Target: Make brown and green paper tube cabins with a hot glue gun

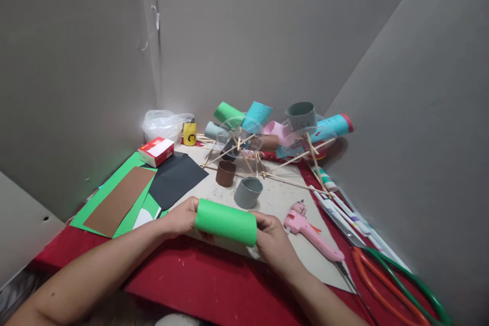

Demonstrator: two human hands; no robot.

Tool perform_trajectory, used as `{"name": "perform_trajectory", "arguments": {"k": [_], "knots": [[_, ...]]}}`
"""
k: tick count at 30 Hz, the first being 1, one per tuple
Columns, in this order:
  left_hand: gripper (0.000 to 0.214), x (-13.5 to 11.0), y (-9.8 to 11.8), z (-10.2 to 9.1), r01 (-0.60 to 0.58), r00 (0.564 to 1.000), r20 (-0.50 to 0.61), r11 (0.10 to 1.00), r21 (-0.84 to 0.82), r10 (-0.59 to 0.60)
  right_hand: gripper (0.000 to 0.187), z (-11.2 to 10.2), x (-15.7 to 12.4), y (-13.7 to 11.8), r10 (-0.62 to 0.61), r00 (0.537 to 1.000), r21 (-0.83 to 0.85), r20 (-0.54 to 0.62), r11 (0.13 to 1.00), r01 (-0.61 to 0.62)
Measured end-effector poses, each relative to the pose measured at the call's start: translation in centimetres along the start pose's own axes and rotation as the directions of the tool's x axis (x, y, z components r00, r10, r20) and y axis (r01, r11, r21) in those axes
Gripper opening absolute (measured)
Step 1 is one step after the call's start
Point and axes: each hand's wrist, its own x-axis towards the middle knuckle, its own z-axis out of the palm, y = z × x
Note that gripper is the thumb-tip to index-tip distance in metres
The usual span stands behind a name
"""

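Note:
A green paper tube [226, 222] lies sideways between my two hands, above the front edge of the table. My left hand [187, 215] grips its left end, the fingertips partly hidden by the paper. My right hand [272, 232] closes on the right end, with its fingers partly behind or inside the tube. Just beyond the tube stand a grey paper ring [248, 192] and a smaller brown ring [225, 173]. To the right of my right hand lies a pink glue gun [311, 232], its nozzle facing away from me.
Behind, wheel-like models of sticks [239, 141] and clear discs carry coloured paper tubes. Green, black and brown sheets [120, 201] with a red-and-white box [156, 151] lie left, near a yellow container [189, 131]. Large scissors [389, 270] and markers lie right. Grey panels [244, 35] enclose the table.

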Motion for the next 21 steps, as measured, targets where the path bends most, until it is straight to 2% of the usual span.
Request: {"name": "perform_trajectory", "arguments": {"k": [7,13,18,21], "knots": [[0.014,0.2,-1.0,-0.6,0.046,0.998,0.033,0.998,-0.042,-0.044,0.022,-0.2,-0.2,0.3,0.016,1.0,-0.002,0.013,1.0,-0.016],[0.016,0.1,-1.1,-0.3,0.059,0.998,0.039,0.998,-0.023,-0.058,0.012,-0.2,-0.3,0.3,0.017,0.999,0.032,0.031,0.999,-0.018],[0.033,0.3,-1.7,-0.2,0.073,0.992,0.107,0.993,-0.093,-0.063,0.005,-0.6,-0.2,1.0,0.008,0.999,-0.001,-0.053,1.0,-0.008],[0.046,0.3,-1.6,-0.2,0.018,0.994,0.108,0.985,-0.169,0.0,0.018,-1.8,0.0,2.0,-0.029,0.995,-0.078,-0.092,0.997,0.022]]}}
